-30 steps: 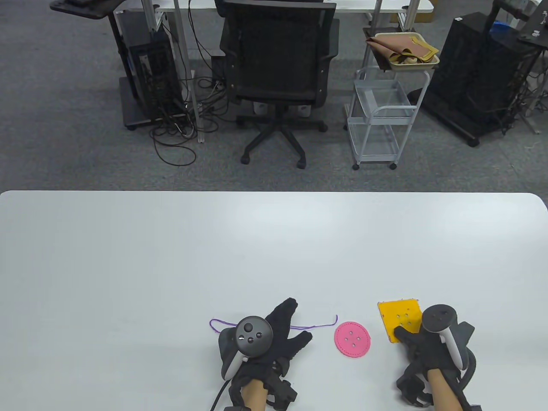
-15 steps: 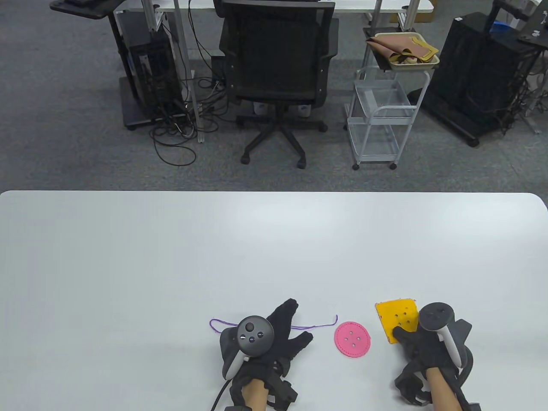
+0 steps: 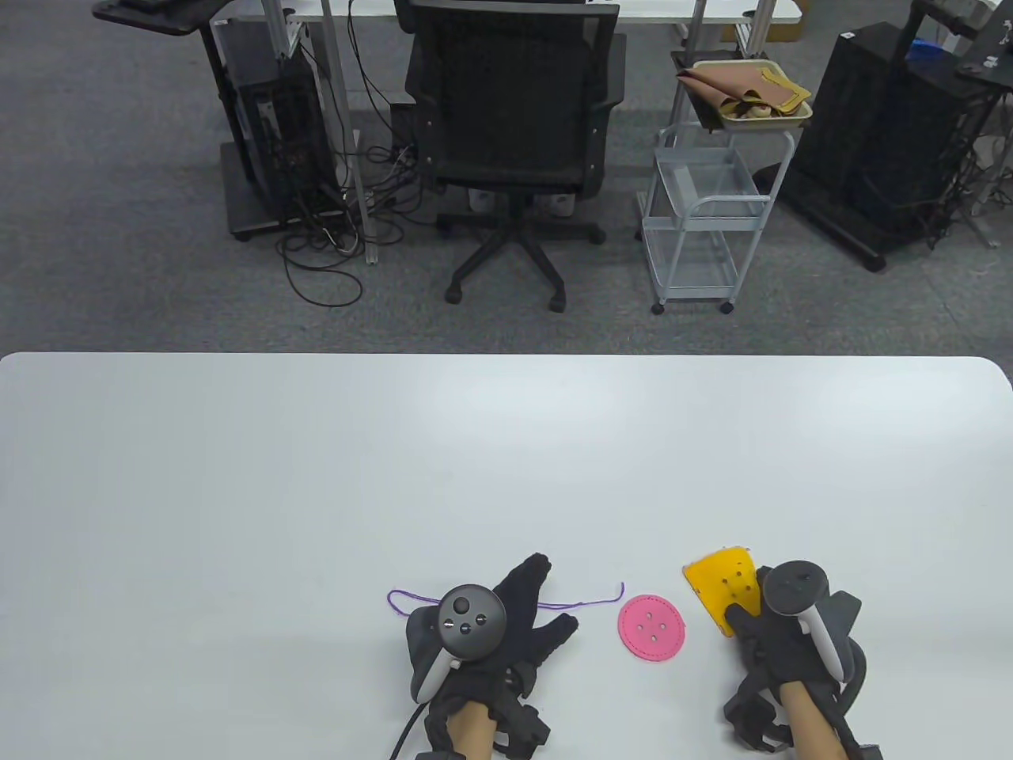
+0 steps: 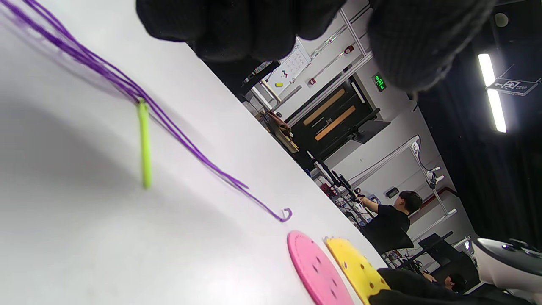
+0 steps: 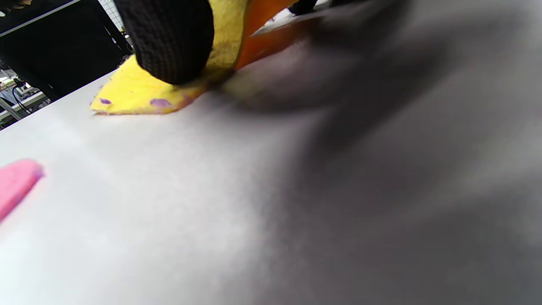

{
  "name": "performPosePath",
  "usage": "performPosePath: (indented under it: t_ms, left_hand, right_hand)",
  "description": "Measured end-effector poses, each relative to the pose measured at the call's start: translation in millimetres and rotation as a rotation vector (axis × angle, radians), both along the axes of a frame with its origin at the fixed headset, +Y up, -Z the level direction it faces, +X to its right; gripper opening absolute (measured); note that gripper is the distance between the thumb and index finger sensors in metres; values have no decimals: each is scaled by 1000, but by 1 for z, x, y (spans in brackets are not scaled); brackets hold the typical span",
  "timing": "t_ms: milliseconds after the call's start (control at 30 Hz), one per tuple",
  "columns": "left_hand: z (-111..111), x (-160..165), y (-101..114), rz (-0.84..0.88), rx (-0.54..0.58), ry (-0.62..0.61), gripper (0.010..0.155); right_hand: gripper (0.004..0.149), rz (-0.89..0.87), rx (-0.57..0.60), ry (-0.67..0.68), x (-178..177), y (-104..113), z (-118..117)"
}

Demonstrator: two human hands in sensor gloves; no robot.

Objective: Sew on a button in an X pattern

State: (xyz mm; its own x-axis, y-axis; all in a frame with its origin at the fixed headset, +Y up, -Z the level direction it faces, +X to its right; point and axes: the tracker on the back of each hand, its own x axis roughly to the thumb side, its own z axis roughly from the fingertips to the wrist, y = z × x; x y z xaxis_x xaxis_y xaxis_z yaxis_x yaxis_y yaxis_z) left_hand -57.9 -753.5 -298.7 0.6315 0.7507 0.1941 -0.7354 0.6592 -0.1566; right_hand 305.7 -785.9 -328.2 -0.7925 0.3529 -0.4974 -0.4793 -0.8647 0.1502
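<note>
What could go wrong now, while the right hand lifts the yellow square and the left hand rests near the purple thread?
1. The right hand grips the yellow square only near one corner, tilted, one edge apparently still on the table; it may slip.
2. The left hand lies over the purple thread; moving it may drag the thread and the green needle.
3. The pink button lies close beside the square and may get pushed.

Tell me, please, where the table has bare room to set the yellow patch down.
The table is bare beyond the thread and left of the left hand. It is crowded near its front edge, between both hands, around the button.
</note>
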Motion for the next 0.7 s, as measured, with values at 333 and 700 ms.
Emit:
performPosePath:
  t_ms: [333,700]
  left_hand:
    - [0,1,0,-2,0,-5,80]
    - [0,0,0,1,8,-3,80]
  right_hand:
    - [76,17,5,22,-5,1,-2]
    - [85,-17,33,-60,9,5,-2]
